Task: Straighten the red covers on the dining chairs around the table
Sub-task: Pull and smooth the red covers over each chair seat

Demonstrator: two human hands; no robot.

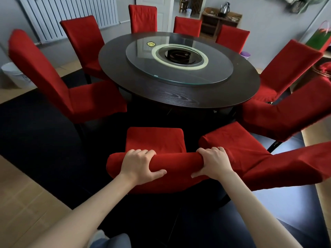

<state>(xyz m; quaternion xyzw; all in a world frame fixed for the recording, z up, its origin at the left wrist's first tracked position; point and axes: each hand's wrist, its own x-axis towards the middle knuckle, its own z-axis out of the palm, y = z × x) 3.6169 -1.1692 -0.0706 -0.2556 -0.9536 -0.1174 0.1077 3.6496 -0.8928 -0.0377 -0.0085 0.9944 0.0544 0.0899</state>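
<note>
Head view: the left hand (138, 164) and right hand (214, 162) both grip the top of the nearest chair's red cover (176, 162), fingers curled over, thumbs underneath. The chair stands at the round table's (161, 93) near edge.

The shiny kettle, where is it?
In the head view, the kettle sits at the far right of the room, on top of a wooden shelf against the wall, behind the red chairs on the table's far side.
</note>
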